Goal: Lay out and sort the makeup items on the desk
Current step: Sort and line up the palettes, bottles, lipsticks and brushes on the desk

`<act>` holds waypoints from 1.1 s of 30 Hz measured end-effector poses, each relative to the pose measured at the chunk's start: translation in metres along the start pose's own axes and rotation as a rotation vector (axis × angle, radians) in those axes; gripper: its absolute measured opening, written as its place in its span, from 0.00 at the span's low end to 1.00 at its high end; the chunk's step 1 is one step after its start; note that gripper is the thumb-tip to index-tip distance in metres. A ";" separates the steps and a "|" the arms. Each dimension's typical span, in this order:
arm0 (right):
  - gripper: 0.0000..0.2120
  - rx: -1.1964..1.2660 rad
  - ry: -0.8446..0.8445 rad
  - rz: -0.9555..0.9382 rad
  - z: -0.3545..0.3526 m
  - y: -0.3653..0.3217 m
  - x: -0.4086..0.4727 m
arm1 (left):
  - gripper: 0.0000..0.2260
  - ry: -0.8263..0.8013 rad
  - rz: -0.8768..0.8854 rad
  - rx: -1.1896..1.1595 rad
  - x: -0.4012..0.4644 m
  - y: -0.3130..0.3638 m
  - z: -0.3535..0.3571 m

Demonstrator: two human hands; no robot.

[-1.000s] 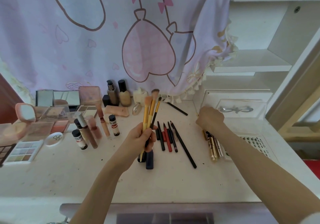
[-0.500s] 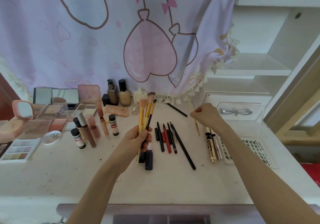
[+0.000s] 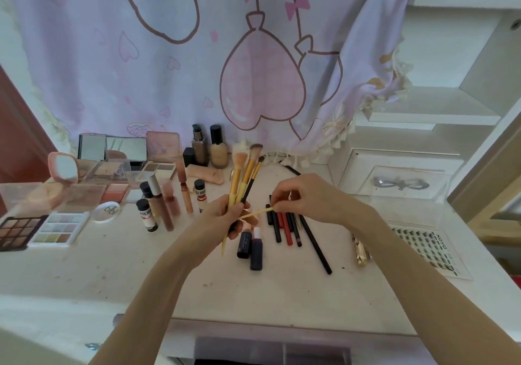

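Three brushes (image 3: pixel 245 177) stand gripped in the left hand (image 3: pixel 222 218) above the desk (image 3: pixel 112 266). Since a moment ago, the right hand (image 3: pixel 307 198) has crossed over, pinching a thin stick (image 3: pixel 255 213) against them. Lash card (image 3: pixel 425 247) reads "XOYO"; a round lid (image 3: pixel 107 211) reads "blbl".

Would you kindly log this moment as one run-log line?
left hand: grips bunch of yellow-handled makeup brushes | right hand: pinches thin yellow stick, passing toward left | black and red pencils: lying on white desk

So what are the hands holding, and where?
The left hand grips a bunch of brushes by the handles. The right hand pinches a thin yellow stick at one end.
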State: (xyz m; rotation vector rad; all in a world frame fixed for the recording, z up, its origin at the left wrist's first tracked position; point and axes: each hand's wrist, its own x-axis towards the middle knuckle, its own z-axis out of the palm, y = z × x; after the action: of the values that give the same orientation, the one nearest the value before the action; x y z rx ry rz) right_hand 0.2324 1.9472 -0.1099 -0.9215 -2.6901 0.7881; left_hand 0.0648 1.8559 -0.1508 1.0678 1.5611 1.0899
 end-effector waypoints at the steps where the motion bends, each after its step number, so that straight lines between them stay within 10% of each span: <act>1: 0.02 -0.001 0.007 -0.014 0.002 -0.002 0.003 | 0.08 -0.029 -0.004 0.035 -0.003 -0.001 -0.002; 5: 0.05 0.074 0.169 -0.003 0.017 -0.008 0.012 | 0.08 -0.014 -0.044 0.042 -0.014 -0.009 -0.011; 10: 0.17 0.750 0.501 0.254 0.051 -0.020 0.014 | 0.08 0.095 -0.003 -0.297 -0.028 -0.022 -0.019; 33: 0.12 0.479 -0.088 0.050 0.092 -0.089 0.047 | 0.09 0.053 0.004 -0.416 -0.070 -0.045 -0.038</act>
State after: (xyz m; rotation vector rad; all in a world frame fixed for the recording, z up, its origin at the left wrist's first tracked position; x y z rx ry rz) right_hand 0.1183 1.8776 -0.1389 -0.8474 -2.3779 1.4294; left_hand 0.0353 1.7724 -0.1729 0.7634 1.2941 1.3812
